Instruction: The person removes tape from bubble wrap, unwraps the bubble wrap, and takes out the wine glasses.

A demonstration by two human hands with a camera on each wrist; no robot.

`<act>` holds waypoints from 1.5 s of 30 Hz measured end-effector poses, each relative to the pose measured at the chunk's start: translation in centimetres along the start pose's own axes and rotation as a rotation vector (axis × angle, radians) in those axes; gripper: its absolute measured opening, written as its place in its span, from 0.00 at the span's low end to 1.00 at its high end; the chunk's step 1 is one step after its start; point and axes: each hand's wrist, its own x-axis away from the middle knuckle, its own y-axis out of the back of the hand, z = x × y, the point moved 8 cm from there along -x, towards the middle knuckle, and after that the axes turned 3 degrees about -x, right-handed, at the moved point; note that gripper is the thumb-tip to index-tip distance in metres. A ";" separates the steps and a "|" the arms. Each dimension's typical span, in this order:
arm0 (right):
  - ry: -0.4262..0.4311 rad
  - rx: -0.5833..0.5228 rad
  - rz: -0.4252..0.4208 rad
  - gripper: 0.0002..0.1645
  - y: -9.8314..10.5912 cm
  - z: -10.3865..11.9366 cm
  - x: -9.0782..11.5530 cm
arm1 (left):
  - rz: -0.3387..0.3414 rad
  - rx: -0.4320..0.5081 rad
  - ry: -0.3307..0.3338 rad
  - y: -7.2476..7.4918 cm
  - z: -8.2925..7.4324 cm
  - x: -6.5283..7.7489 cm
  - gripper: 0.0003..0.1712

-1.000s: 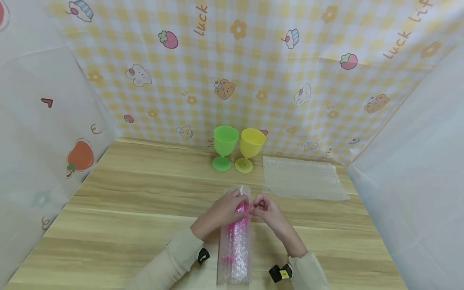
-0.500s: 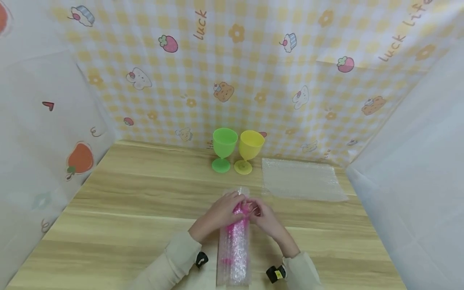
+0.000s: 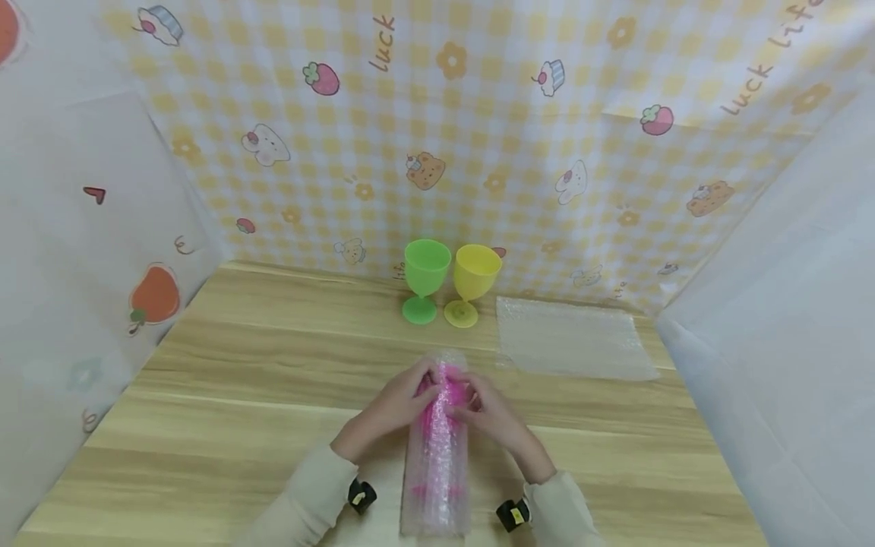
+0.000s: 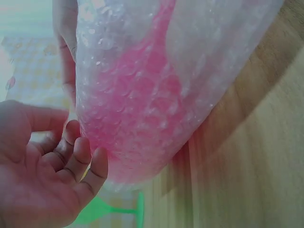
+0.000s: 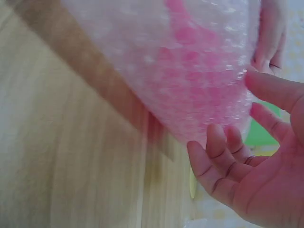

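A pink goblet (image 4: 142, 90) lies inside a roll of clear bubble wrap (image 3: 439, 456), its bowl at the far end and its foot near me. Through the layers its pink shape still shows. My left hand (image 3: 405, 393) holds the roll's left side near the bowl, fingers bent against the plastic. From the other side my right hand (image 3: 494, 414) grips the wrap, thumb on top and fingers curled along its edge. Both wrist views show fingertips touching the bubbled surface.
Behind the roll stand a green goblet (image 3: 427, 270) and a yellow goblet (image 3: 476, 273), both upright against the patterned cloth (image 3: 328, 175). A flat sheet of bubble wrap (image 3: 574, 338) lies to their right on the wooden table (image 3: 273, 342).
My right hand has moved left onto the roll, and my left hand has shifted to its left side. The wrap's loose right edge now lies folded over the pink goblet.
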 end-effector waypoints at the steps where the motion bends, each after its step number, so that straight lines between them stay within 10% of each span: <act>1: 0.000 0.004 0.002 0.32 -0.1 0.0 0.0 | 0.002 0.031 0.049 0.1 0.4 0.1 0.03; 15: -0.042 -0.006 0.012 0.26 0.3 -0.7 0.1 | -0.046 0.169 0.128 3.9 2.4 1.9 0.11; 33: -0.080 0.003 0.066 0.26 -0.2 -0.3 -0.5 | 0.141 -0.073 0.156 8.9 7.3 7.7 0.13; 45: -0.100 -0.001 0.081 0.28 -0.5 0.2 -0.5 | 0.092 -0.084 0.235 10.2 8.6 8.8 0.13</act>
